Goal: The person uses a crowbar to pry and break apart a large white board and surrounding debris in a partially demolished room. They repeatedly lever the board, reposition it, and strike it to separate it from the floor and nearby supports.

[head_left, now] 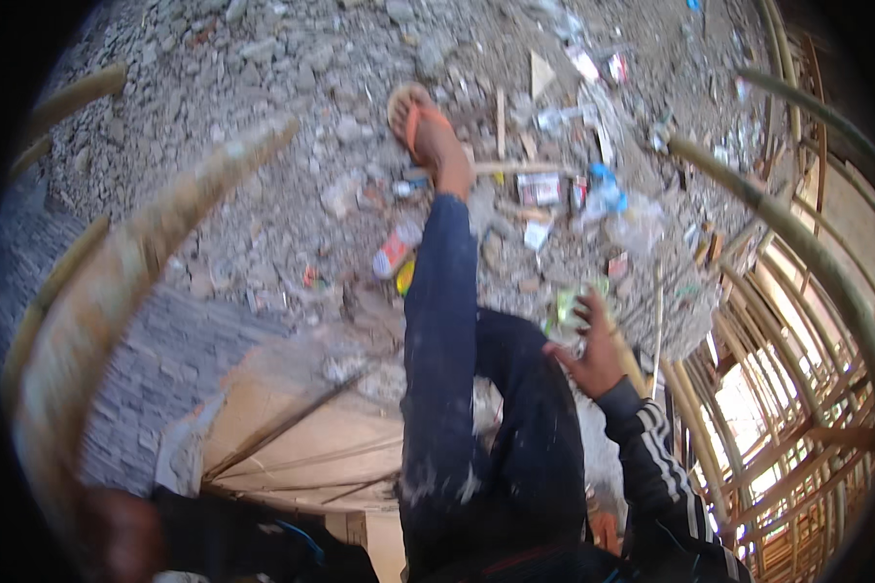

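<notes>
My left hand [122, 534] is at the lower left, blurred, against the lower part of a thick bamboo pole [126, 262]. Its fingers do not show clearly, so whether they are wrapped round the pole is not visible. Right of my legs, my right hand [593, 355] is held in the air with its fingers apart and nothing in it. My leg in dark trousers [442, 291] stretches forward, the foot in an orange-strapped flip-flop [420, 126] over the rubble. The other leg [535, 408] is bent.
Rubble [262, 68] and litter, including a blue plastic bag [606, 189], cover the ground. Grey stone-like cladding [224, 360] lies at the left, beside a tan board [301, 437]. Bamboo poles [787, 228] and lattice framing [787, 389] stand along the right.
</notes>
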{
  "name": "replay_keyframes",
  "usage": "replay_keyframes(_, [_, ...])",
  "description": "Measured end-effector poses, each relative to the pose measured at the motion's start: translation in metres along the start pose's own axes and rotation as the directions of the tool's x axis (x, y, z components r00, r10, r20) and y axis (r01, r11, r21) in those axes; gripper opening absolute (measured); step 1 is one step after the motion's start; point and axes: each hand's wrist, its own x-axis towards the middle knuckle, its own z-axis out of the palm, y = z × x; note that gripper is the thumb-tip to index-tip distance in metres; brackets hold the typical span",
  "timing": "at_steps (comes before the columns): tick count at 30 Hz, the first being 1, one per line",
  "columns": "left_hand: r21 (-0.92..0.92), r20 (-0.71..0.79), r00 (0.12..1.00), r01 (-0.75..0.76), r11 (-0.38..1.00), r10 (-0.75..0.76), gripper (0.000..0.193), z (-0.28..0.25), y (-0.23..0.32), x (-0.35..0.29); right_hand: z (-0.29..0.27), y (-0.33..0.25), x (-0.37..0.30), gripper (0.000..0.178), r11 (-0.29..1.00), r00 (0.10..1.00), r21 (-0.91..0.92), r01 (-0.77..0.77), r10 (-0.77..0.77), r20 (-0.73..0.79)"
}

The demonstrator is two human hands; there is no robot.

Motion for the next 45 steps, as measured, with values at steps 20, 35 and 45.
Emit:
replay_keyframes(20, [0.257,0.228,-0.382,0.911,-0.323,-0.896,0.055,0.176,-0.119,-0.217,-0.292,-0.424,0.315,0.031,0.422,-0.049,-0.499,0.757,-0.725,-0.687])
replay_keyframes(35, [0.135,0.069,-0.12,0.985,-0.11,-0.99,0.068,0.324,-0.182,-0.077,-0.238,-0.404,0.276,0.038,0.63,0.139,-0.178,0.756,-0.421,-0.896])
replay_keyframes(45, [0.249,0.008,-0.035,0.968,-0.032,-0.999,0.071,0.299,-0.156,0.001,-0.23,-0.361,0.203,0.03,0.745,0.282,0.069,0.664,-0.164,-0.945])
